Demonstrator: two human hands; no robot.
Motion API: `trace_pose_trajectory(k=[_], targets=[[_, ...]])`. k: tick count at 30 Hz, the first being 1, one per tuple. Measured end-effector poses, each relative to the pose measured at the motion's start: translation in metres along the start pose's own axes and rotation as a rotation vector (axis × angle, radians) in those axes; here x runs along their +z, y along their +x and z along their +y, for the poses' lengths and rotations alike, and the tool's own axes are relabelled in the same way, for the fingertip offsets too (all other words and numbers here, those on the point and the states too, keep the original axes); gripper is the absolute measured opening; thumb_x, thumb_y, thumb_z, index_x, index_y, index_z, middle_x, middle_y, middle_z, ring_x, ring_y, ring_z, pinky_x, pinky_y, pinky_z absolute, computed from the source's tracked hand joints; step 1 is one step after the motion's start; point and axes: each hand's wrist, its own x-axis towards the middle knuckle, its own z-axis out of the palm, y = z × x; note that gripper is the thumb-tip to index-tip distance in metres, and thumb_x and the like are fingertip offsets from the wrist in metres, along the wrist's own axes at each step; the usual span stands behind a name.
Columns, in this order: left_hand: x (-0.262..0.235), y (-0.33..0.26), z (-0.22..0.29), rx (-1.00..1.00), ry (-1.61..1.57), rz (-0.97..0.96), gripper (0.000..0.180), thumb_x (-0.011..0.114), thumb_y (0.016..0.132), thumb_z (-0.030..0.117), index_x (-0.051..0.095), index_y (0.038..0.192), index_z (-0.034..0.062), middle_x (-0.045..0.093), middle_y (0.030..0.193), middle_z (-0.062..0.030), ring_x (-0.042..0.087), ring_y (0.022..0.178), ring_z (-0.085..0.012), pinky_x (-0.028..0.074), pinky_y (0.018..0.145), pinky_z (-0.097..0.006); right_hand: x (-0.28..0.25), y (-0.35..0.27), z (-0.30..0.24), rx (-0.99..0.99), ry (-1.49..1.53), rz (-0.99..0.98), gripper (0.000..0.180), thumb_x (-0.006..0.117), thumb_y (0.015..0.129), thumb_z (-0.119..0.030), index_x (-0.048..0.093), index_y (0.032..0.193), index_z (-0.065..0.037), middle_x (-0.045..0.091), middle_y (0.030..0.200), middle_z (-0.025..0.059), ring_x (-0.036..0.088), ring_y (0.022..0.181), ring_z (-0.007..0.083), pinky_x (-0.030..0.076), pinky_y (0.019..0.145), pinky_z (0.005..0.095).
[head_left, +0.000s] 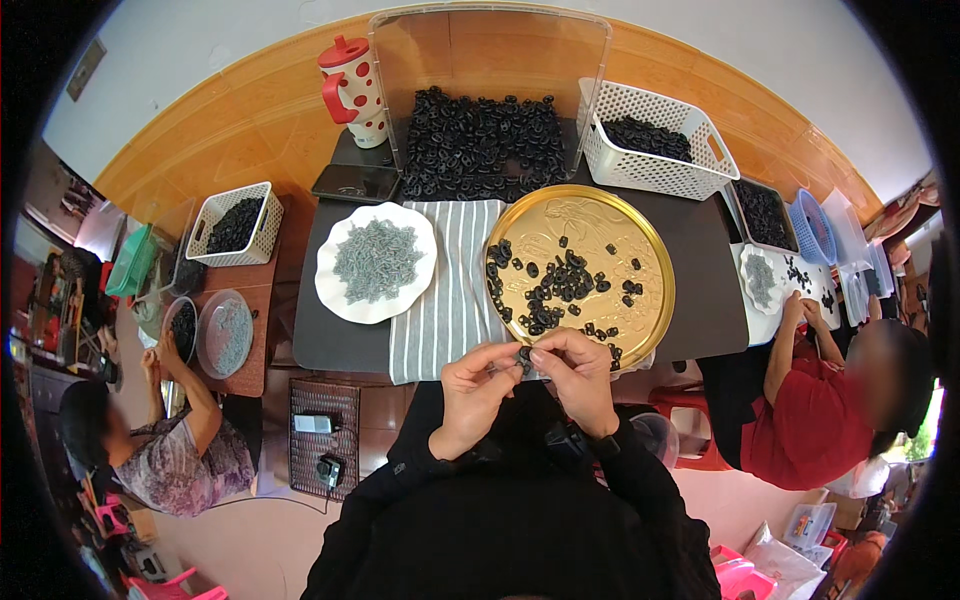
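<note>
My left hand [477, 394] and my right hand [580, 377] meet at the table's near edge, fingertips pinched together. Between them is a small black plastic part [524, 356], partly hidden by the fingers. Some small grey pieces seem to sit in my left fingers too, too small to name. Just beyond lies a round gold tray [640, 225] with many loose black parts [568, 280] scattered on it. To its left a grey-and-white striped cloth [440, 335] is spread out. A white scalloped plate [330, 285] holds a heap of small grey metal pieces [378, 260].
A clear bin [490, 60] of black parts stands at the back, beside a white basket [640, 178]. A red-spotted tumbler [355, 90] and a dark phone [356, 183] are at the back left. One person sits at a table on each side, hands at work. A wicker stool [320, 400] stands lower left.
</note>
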Motion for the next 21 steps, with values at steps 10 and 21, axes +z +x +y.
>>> trace_pose_trajectory(k=[10, 21], targets=[[0.0008, 0.0, 0.0003, 0.019, 0.026, -0.003, 0.029, 0.059, 0.078, -0.013, 0.066, 0.105, -0.002, 0.06, 0.083, -0.0048, 0.057, 0.067, -0.0099, 0.045, 0.053, -0.019, 0.0006, 0.0013, -0.0022, -0.038, -0.057, -0.02, 0.004, 0.061, 0.083, 0.005, 0.06, 0.083, 0.001, 0.058, 0.075, -0.0001, 0.051, 0.068, 0.0047, 0.041, 0.062, 0.0193], [0.002, -0.0011, 0.0009, 0.027, 0.02, -0.021, 0.028, 0.059, 0.079, -0.012, 0.066, 0.104, -0.0027, 0.06, 0.083, -0.006, 0.057, 0.069, -0.0104, 0.046, 0.053, -0.02, -0.0015, -0.0003, -0.0007, 0.034, 0.075, -0.017, 0.004, 0.061, 0.083, 0.005, 0.059, 0.085, 0.003, 0.057, 0.077, 0.0022, 0.051, 0.069, 0.0065, 0.04, 0.061, 0.0199]])
